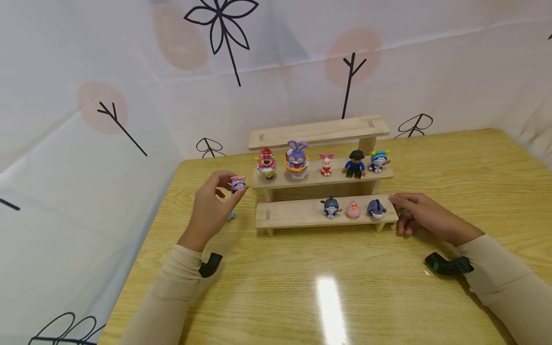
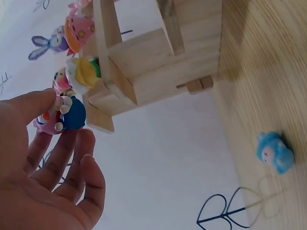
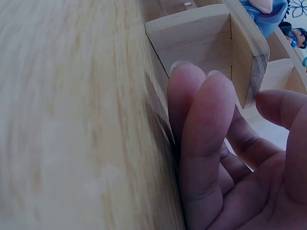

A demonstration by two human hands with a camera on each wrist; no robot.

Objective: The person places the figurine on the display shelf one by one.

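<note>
My left hand (image 1: 211,206) pinches a small figurine with a pink hat and blue body (image 1: 238,184) between thumb and fingers, held up just left of the middle tier. In the left wrist view the figurine's blue back (image 2: 74,114) shows beside the fingertips. Below that hand, a light-blue figurine (image 2: 275,152) lies on the table, mostly hidden in the head view. My right hand (image 1: 420,215) grips the right end of the lowest tier of a wooden display shelf (image 1: 293,214). Its thumb (image 3: 276,108) is at the board's corner, with the other fingers bent close to the tabletop.
On the middle tier stand a red-topped bear figurine (image 1: 266,163), a purple rabbit (image 1: 297,159), a pink piglet (image 1: 326,164) and others. The lowest tier holds a dark-hatted figurine (image 1: 330,208), a pink duck (image 1: 353,210) and a blue-grey donkey (image 1: 376,209). A patterned cloth (image 1: 276,91) hangs behind.
</note>
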